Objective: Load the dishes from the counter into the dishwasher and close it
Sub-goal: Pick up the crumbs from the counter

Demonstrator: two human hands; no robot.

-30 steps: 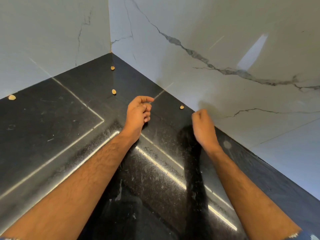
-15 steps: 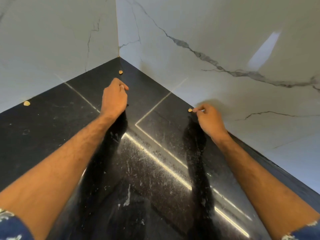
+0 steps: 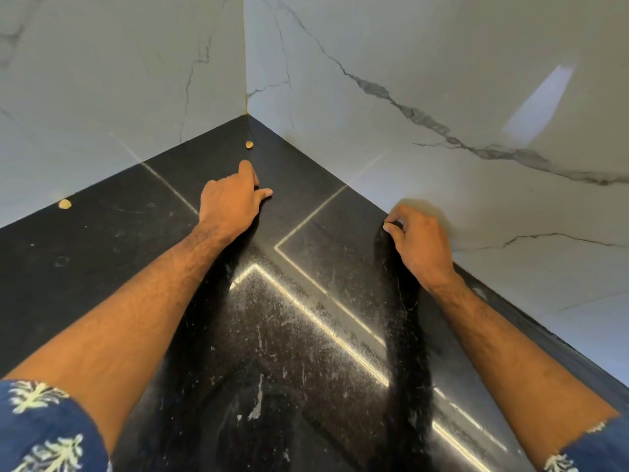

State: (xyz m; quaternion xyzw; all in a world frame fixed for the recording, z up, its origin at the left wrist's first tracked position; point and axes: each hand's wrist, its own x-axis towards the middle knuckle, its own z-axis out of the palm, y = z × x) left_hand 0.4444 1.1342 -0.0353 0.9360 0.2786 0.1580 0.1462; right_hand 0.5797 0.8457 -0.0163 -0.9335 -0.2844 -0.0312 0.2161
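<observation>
Head view, near to far: blue leaf-print sleeves [image 3: 44, 427], then bare forearms over the glossy black stone desk [image 3: 102, 267]; right hand [image 3: 420, 240] at the desk's right edge, fingers curled, whether pinching anything I cannot tell; left hand [image 3: 231, 202] with fingers curled, apparently gripping nothing; small tan crumb [image 3: 249, 145] near the far corner; another tan crumb [image 3: 64, 204] at the left edge. No dishes or dishwasher in sight; likely crumb-clearing; next, locate the dishes.

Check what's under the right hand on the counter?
Right hand has fingers curled down on the black counter by the wall. Whatever is beneath them is covered. Two small tan bits lie elsewhere.
</observation>
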